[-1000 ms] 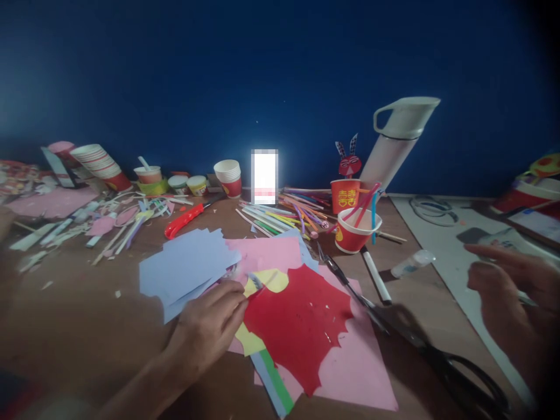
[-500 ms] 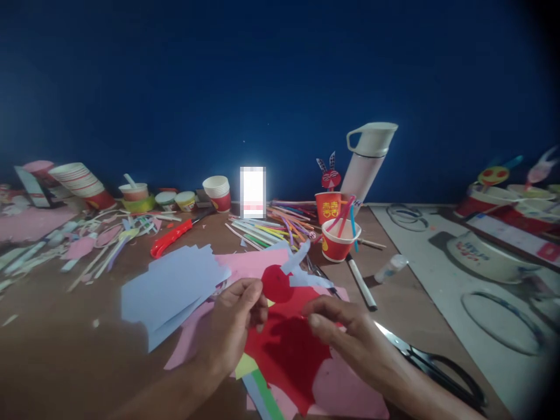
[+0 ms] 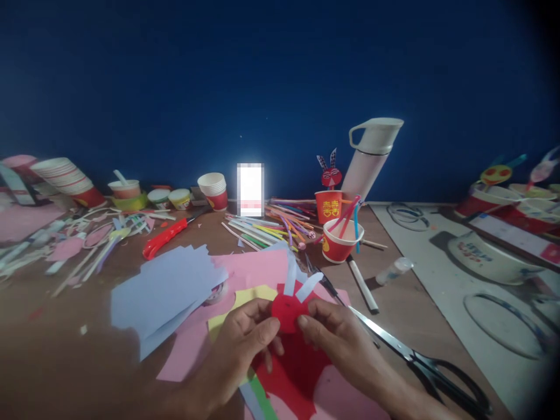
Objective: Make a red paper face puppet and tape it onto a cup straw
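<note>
In the lower centre of the frame I see the left hand [image 3: 242, 341] and the right hand [image 3: 339, 344] both pinched shut on the red paper disc [image 3: 286, 312], thumb and forefinger of each clamping one edge. Two pale blue strips [image 3: 301, 283] project from the disc's upper edge. Scissors [image 3: 406, 353] lie open just right of the right hand, on the table [image 3: 56, 350].

The small round red paper disc [image 3: 286, 314] with two pale blue paper strips is looking matt and smooth. The brown wooden surface [image 3: 65, 344] is showing a dull finish. The black-handled metal scissors [image 3: 411, 356] near its right edge are gleaming; the red paper cup [image 3: 339, 242] is looking faintly glossy.
</note>
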`<action>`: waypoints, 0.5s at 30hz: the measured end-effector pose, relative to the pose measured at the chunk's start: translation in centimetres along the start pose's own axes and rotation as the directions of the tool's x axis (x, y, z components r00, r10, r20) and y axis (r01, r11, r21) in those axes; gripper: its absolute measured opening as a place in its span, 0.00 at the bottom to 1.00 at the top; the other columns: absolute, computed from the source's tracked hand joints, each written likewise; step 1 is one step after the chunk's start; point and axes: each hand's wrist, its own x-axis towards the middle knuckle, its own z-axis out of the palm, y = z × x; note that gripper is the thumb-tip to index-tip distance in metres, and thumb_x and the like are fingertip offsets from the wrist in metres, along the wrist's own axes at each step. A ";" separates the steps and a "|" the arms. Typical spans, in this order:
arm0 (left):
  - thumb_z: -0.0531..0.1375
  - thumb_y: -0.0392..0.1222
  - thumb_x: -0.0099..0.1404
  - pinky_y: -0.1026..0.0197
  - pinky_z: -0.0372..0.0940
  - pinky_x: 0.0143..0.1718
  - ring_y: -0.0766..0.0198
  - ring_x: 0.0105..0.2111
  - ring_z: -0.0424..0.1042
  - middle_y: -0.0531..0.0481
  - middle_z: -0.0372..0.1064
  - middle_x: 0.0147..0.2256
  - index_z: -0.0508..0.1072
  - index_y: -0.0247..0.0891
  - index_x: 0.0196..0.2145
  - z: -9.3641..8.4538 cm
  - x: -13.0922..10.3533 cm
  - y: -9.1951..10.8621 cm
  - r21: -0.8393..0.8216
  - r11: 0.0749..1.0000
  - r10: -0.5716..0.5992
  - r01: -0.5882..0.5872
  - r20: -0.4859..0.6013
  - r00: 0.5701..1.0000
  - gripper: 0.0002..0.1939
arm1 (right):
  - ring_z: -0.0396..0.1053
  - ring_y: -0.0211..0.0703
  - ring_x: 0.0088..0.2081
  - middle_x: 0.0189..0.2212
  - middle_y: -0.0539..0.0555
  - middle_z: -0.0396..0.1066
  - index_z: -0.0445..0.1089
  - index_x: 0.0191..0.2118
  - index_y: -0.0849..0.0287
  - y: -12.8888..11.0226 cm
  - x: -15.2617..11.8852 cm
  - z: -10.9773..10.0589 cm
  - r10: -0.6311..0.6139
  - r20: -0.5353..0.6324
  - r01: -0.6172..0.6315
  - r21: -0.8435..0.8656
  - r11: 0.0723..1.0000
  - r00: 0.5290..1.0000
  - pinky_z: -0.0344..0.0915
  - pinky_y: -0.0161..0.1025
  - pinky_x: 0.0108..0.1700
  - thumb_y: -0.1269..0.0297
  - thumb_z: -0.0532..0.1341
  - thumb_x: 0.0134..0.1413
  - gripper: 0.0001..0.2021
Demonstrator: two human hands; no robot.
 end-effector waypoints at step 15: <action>0.62 0.50 0.53 0.70 0.53 0.17 0.73 0.14 0.58 0.56 0.61 0.14 0.67 0.36 0.25 -0.7 -0.8 -0.1 0.100 0.992 -0.067 0.074 -0.071 0.995 0.14 | 0.56 0.34 0.24 0.20 0.45 0.60 0.62 0.23 0.60 0.2 -0.6 1.2 -0.031 0.045 0.044 -0.310 0.950 0.998 0.52 0.31 0.26 0.64 0.56 0.56 0.12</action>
